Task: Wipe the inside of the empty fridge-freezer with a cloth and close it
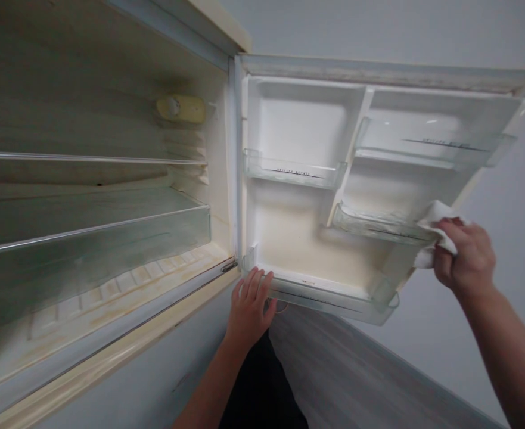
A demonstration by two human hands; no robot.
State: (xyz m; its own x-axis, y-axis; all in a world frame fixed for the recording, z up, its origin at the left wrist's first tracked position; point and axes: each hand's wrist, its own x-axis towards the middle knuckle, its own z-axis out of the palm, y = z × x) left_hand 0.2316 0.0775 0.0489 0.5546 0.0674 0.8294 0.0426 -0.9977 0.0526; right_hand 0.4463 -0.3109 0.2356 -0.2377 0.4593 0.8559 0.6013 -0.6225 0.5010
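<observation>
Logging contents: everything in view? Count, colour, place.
refrigerator: 1, cream, left
refrigerator door: 1, white, right
door bins: 4, clear, door
shelves: 2, translucent, inside refrigerator
clear panel: 1, greenish, under lower shelf
thermostat housing: 1, yellow, right inner wall
hinge: 1, dark, door bottom
wall: 1, grey, behind door
floor: 1, grey, bottom right
wipe: 1, white, door's edge
clothing: 1, black, bottom centre
left hand: 1, bare, at bottom bin
right hand: 1, bare, around wipe

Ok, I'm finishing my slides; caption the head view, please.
Right hand holding a white cloth at a clear door bin of an open refrigerator, left hand at the bottom bin.
</observation>
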